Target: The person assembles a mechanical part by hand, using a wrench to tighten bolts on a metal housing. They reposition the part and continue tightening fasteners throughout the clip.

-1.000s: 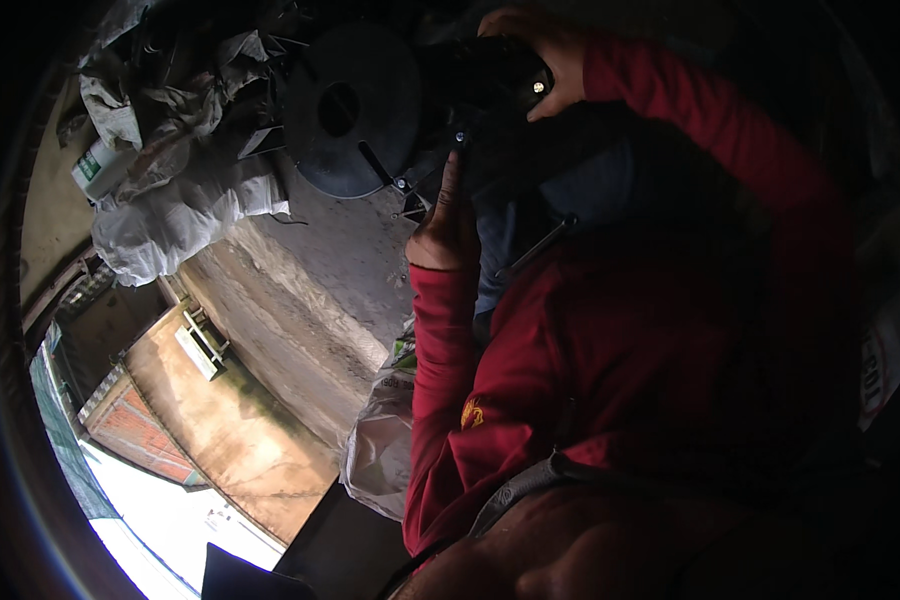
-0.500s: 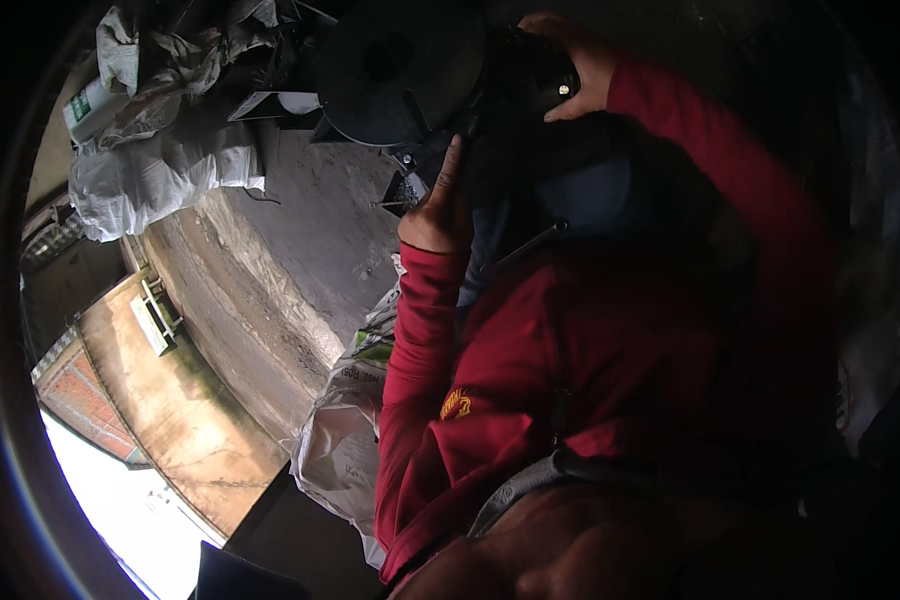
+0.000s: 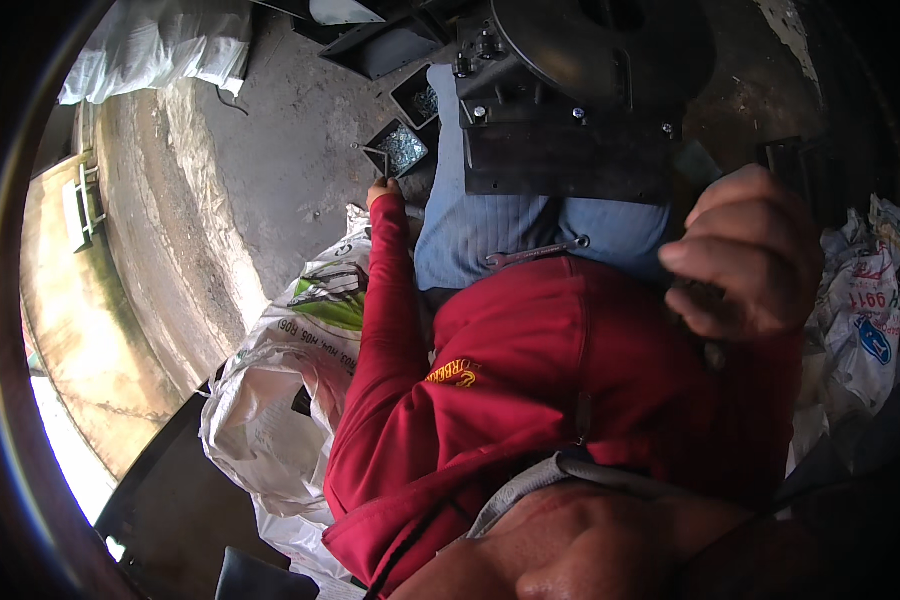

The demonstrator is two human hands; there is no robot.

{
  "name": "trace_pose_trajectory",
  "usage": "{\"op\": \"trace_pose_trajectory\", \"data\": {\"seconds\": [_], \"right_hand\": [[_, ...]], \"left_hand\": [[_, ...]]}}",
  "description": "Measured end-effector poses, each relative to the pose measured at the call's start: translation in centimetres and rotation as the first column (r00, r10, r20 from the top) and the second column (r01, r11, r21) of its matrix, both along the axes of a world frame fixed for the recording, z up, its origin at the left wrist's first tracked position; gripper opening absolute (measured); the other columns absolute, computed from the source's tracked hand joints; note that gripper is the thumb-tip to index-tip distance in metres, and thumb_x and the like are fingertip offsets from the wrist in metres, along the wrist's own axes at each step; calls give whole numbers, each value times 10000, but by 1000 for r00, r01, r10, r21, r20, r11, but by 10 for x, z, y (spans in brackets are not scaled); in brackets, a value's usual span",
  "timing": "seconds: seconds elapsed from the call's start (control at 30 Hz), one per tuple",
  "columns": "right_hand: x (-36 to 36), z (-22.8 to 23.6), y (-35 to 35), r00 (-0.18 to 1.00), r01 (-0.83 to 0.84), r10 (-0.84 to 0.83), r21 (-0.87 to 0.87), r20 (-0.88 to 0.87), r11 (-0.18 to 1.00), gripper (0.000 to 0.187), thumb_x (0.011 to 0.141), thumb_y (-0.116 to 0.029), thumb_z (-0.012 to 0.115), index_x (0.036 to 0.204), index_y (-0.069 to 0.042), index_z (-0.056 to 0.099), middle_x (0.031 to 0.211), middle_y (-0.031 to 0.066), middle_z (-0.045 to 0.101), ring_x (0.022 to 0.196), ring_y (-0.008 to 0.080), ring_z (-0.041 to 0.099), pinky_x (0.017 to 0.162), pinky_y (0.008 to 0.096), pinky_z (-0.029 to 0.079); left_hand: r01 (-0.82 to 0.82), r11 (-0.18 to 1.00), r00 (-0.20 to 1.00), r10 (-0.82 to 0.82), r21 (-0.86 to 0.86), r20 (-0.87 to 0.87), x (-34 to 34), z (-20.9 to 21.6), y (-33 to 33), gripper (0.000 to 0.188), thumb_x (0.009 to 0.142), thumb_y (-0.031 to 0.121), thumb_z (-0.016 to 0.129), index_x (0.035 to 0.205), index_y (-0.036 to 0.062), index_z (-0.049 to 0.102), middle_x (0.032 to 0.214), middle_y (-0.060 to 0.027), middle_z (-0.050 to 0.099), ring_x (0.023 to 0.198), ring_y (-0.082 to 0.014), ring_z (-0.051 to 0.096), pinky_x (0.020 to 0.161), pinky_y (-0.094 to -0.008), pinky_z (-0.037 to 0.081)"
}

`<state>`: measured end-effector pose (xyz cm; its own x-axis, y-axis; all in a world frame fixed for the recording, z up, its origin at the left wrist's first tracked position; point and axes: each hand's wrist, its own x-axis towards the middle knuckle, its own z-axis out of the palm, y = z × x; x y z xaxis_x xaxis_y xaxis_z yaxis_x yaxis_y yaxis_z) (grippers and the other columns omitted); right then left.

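A black assembly with a round plate [image 3: 560, 150] and several bolts along its front edge rests on my knees. My left hand [image 3: 383, 188] reaches to the left, its fingers closed on the end of a thin L-shaped metal tool [image 3: 372, 151]. That tool lies across a small black box of shiny hardware [image 3: 402, 148]; a second black box [image 3: 418, 97] stands behind it. My right hand [image 3: 748, 255] is raised to the right of my lap, fingers curled in; whatever they hold is hidden. Across my lap lies a combination wrench [image 3: 540, 253], touched by neither hand.
A white printed sack [image 3: 280, 400] stands beside my left arm, and another printed sack [image 3: 865, 310] is at the right. More black metal parts [image 3: 385, 45] lie on the floor [image 3: 290, 140] ahead. A pale plastic bundle [image 3: 160, 45] sits at the far left.
Both hands have left the black assembly. The left moved to the L-shaped tool at the hardware box; the right drew back toward my body. The view has shifted, showing more of my lap.
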<state>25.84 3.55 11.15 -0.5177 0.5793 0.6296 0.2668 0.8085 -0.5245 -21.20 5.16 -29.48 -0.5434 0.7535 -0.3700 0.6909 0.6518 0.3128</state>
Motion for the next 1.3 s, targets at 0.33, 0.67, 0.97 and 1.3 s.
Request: {"op": "trace_pose_trajectory", "data": {"seconds": [0.33,0.67,0.97,1.3], "right_hand": [[-82,70,-4,981,136,-116,-117,158,984,146,879,-269,633,937,-135,636,844,13,615,636,137,564,501,253,432],[27,25,-17,779,626,-624,27,-66,779,385,893,-89,583,1235,71,510,1227,235,594,1086,333,594,899,401,486],[16,-87,77,943,332,-284,-448,174,830,695,670,-235,886,1236,-19,546,1157,127,640,1027,216,651,846,345,542],[9,-60,76,741,478,-660,-595,-122,646,360,799,-121,766,1126,-30,644,1014,72,694,905,185,683,854,316,543]], "left_hand": [[458,810,759,-571,-366,-312,40,-60,63,339,966,282,421,1209,248,655,1267,-85,607,1194,-281,541,965,-423,464],[551,733,812,-582,-397,52,23,-151,112,279,886,246,588,1066,62,694,1143,-182,680,1077,-327,658,890,-445,540],[378,844,920,-387,-380,57,-13,-166,107,352,782,352,733,1024,97,722,1071,-174,703,1006,-333,683,871,-422,546],[-599,748,403,-27,286,915,52,23,81,219,962,248,615,1089,77,563,1010,-98,707,730,-175,686,497,-203,437]]}}
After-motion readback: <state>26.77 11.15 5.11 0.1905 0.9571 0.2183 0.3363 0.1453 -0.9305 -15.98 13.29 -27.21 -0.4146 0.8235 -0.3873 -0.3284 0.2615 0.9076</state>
